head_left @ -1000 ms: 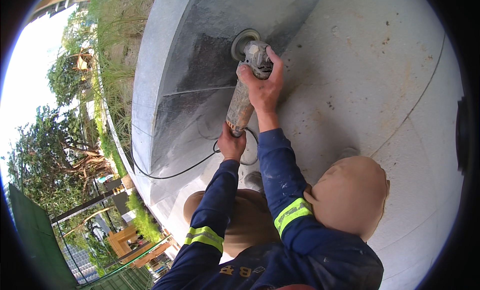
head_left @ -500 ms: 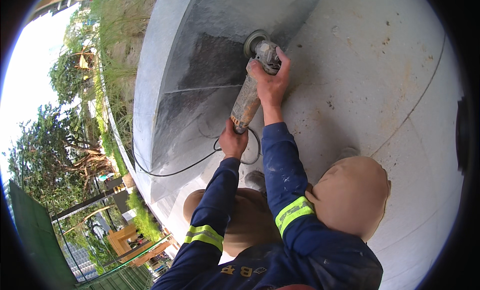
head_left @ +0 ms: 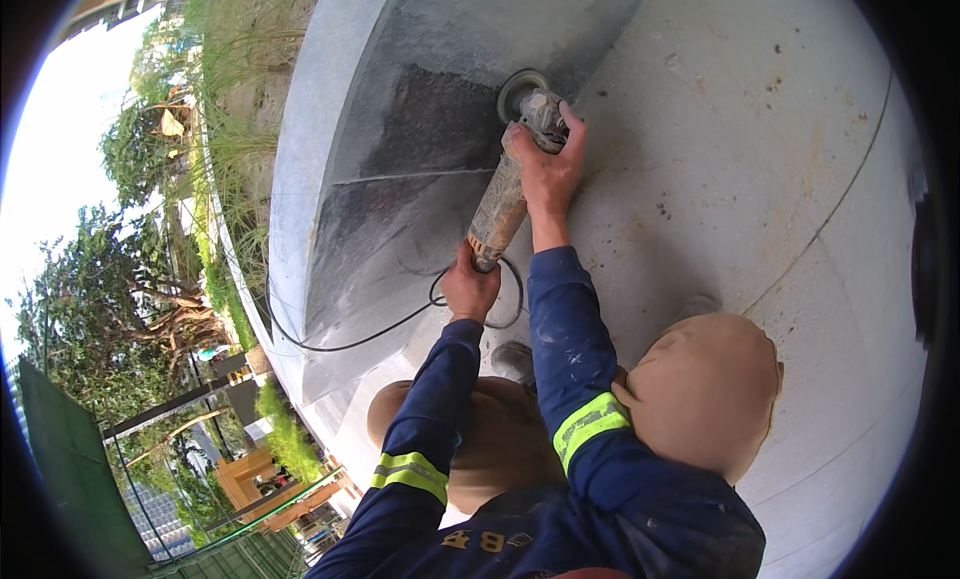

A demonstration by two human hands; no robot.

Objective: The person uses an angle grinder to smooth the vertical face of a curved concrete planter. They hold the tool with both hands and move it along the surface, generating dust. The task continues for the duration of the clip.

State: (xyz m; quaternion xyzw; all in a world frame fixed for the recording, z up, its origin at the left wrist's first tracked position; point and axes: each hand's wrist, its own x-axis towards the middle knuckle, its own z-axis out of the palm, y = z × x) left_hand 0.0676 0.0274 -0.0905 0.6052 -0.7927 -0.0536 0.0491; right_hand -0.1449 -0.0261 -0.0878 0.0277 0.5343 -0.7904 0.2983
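A dusty angle grinder [head_left: 500,204] is in both my hands, its round disc [head_left: 519,91] against the face of a grey stone wall [head_left: 420,129]. My right hand [head_left: 550,174] grips the grinder's head end, thumb on one side and fingers on the other. Round the rear end of the body, near the orange vents, my left hand [head_left: 470,284] is closed. A black cord [head_left: 385,331] loops below the left hand and runs off to the left over the wall's edge. Beside the disc, one patch of the stone looks darker than the rest.
Pale concrete floor [head_left: 740,179] with crumbs of debris and a thin joint line spreads to the right. My bent knees [head_left: 705,389] are close below. Past the wall's light top edge [head_left: 300,149] grow grass [head_left: 245,99] and trees; a green panel [head_left: 75,469] stands lower left.
The grinder and its disc have shifted slightly to the right and down along the stone. Both hands have kept their grip and moved with it.
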